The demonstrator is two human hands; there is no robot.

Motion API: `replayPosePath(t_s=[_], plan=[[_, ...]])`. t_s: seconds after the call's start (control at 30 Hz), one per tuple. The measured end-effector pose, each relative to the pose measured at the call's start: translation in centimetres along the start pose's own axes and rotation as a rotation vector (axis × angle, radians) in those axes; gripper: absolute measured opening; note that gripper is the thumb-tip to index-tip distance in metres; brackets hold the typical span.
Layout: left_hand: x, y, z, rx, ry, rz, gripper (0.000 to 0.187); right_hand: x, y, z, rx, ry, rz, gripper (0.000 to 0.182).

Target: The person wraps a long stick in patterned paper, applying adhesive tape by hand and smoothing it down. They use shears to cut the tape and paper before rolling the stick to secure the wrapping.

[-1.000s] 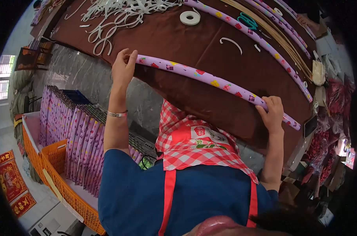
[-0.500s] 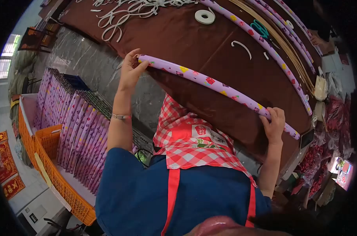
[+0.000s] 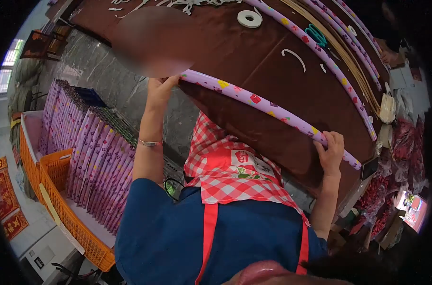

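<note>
A long, thin roll of purple wrapping paper (image 3: 255, 98), printed with yellow, red and dark gift shapes, lies across the near edge of the brown-covered table (image 3: 239, 57). My left hand (image 3: 159, 94) is closed at its left end, thumb against the paper; a round blurred patch hides most of those fingers. Close to the roll's other end, my right hand (image 3: 331, 153) grips it with thumb and fingers, leaving a short tip sticking out. Another similar patterned roll (image 3: 315, 46) rests farther back on the cloth.
On the table are a white tape roll (image 3: 249, 19), green-handled scissors (image 3: 315, 34), curled white strips (image 3: 294, 58) and thin wooden sticks (image 3: 354, 70). An orange basket (image 3: 93, 245) with many purple rolls stands at left. Another person's hand (image 3: 389, 58) shows at far right.
My left hand and the roll's left end have shifted slightly right and down in view. A blurred patch now covers the left fingers. My right hand keeps its hold.
</note>
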State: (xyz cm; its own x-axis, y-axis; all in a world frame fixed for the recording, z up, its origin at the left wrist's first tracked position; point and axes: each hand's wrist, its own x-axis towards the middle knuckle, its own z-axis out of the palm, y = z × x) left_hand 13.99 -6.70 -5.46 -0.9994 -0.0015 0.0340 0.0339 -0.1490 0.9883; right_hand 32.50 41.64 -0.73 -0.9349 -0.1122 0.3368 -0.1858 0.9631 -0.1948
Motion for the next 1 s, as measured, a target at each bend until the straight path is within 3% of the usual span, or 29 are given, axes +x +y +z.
replayPosePath(t_s=[0.13, 0.2, 0.3, 0.4, 0.83, 1.0], plan=[[-1.0, 0.5, 1.5, -0.085, 0.028, 0.047, 0.071, 0.1, 0.1, 0.0, -0.005, -0.013, -0.016, 0.042], [-1.7, 0.8, 3.4, -0.027, 0.29, -0.056, 0.083, 0.0, 0.0, 0.0, 0.004, -0.005, -0.022, 0.042], [-2.2, 1.1, 5.7, 0.16, 0.394, 0.014, 0.096, -0.2, -0.1, -0.1, 0.012, -0.007, -0.023, 0.042], [-2.1, 0.7, 6.8, 0.187, 0.385, 0.067, 0.105, -0.4, -0.3, -0.2, 0.01, -0.018, -0.024, 0.042], [-2.8, 0.0, 4.9, 0.165, 0.203, 0.082, 0.107, -0.4, -0.2, -0.2, 0.016, -0.029, -0.025, 0.042], [-1.8, -0.4, 6.6, 0.421, 0.443, 0.124, 0.101, -0.5, -0.3, -0.2, 0.011, -0.042, -0.006, 0.042]])
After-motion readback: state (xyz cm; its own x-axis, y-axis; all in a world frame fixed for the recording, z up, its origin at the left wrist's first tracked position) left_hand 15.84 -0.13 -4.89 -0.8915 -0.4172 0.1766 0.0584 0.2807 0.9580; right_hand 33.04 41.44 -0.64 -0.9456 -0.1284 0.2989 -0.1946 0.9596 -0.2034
